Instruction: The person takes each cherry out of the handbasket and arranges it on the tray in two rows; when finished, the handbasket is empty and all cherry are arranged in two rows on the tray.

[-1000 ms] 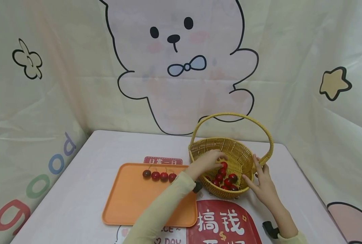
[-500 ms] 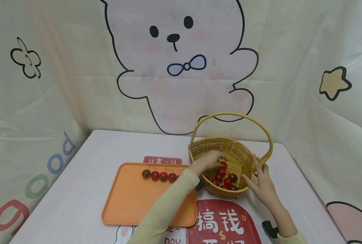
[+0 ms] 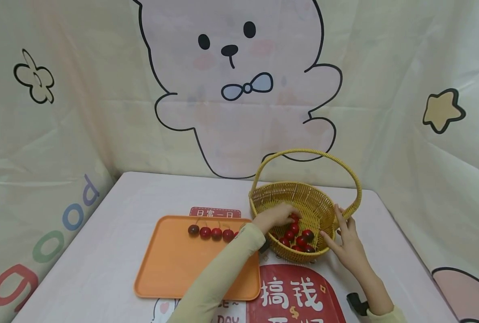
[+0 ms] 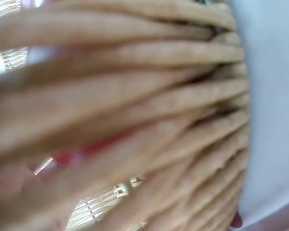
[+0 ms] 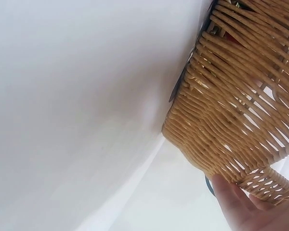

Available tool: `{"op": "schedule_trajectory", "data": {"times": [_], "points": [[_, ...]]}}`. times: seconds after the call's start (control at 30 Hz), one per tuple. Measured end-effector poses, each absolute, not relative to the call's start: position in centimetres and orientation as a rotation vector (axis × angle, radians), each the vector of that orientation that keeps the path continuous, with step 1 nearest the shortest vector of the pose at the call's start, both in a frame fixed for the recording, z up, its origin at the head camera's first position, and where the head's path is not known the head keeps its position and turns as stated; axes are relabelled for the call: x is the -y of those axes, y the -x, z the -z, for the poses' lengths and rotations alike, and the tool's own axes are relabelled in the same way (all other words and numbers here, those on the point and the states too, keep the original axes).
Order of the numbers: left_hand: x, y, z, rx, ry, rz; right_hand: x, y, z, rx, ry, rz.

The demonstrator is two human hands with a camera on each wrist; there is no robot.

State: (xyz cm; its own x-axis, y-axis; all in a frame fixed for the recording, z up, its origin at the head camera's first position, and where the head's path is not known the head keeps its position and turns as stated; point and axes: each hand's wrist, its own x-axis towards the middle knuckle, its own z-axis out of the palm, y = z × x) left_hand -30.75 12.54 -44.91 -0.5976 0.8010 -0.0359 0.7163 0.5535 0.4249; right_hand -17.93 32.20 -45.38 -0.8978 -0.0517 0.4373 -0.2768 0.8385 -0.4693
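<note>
My left hand (image 3: 277,215) reaches over the near-left rim into a yellow wicker basket (image 3: 289,256). Its fingertips pinch a red cherry (image 3: 294,216), which they partly cover. Below it in the basket lie several more dark red cherries (image 3: 301,241). At the basket's right side, my right hand (image 3: 348,246) holds the rim by the handle base, thumb over the edge and fingers along the outside. The right wrist view shows those fingers (image 5: 226,197) against the woven wall (image 5: 216,130). Blurred weave (image 4: 135,96) fills most of the left wrist view, hiding the left fingertips.
An orange tray (image 3: 183,269) lies left of the basket, with a row of stemmed cherries (image 3: 216,233) near its far edge. The left forearm (image 3: 223,269) crosses the tray. The basket's tall handle (image 3: 304,151) arches above it. A printed cloth (image 3: 142,193) covers the table.
My left hand has shifted slightly within the basket, and its fingers have come down over the cherry. The right hand and basket stay in place.
</note>
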Motion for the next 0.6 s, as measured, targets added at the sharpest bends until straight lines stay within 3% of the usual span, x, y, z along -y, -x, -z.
{"op": "schedule_trajectory", "data": {"times": [0.6], "points": [[-11.86, 30.22, 44.1, -2.728, -1.295, -0.657, -32.11, 17.92, 45.24, 2.585, -0.27, -0.739]]}}
